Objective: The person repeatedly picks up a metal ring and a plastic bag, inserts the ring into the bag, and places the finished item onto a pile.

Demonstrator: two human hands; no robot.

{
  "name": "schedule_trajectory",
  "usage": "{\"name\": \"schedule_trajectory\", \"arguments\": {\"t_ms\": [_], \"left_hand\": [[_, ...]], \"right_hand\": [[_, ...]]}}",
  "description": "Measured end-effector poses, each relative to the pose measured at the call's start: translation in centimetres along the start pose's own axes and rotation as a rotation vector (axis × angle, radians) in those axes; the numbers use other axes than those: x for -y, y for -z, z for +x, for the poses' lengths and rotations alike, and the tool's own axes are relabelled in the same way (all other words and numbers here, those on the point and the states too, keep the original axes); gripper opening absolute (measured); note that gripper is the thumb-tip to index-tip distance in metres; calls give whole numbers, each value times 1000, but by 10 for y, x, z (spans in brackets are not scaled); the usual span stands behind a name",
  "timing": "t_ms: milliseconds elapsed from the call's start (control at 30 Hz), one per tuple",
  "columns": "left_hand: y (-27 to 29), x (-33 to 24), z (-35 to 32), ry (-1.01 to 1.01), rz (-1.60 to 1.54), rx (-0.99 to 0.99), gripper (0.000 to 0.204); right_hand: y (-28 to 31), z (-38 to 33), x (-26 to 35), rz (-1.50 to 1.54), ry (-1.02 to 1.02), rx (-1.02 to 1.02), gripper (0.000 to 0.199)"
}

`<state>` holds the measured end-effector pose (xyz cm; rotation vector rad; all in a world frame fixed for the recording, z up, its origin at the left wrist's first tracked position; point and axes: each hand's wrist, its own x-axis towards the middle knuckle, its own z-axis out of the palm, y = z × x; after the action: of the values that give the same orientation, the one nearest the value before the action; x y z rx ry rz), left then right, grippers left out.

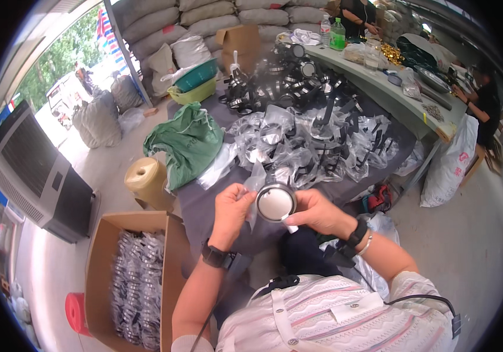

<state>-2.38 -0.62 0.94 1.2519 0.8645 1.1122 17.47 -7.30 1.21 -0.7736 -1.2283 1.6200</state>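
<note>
We are clamping our right grip (315, 212) on the black-rimmed disc (276, 203) above the table's (197, 204) near side and pinching a clear bag (254, 195) in our left grip (231, 211), perhaps risking torn plastic if the rim catches

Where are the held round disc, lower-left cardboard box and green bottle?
Held round disc (275, 203): head view, pale face.
Lower-left cardboard box (175, 252): head view, right wall.
Green bottle (337, 37): head view, body.
</note>
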Motion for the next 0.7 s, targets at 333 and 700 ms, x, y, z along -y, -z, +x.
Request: {"name": "schedule_trajectory", "arguments": {"t_ms": [333, 700], "left_hand": [[-1, 24, -30, 19, 167, 167, 10], [-18, 11, -7, -19, -149, -57, 9]], "right_hand": [[-20, 6, -42, 367, 88, 47, 21], [7, 3, -18, -880, 346, -103, 18]]}}
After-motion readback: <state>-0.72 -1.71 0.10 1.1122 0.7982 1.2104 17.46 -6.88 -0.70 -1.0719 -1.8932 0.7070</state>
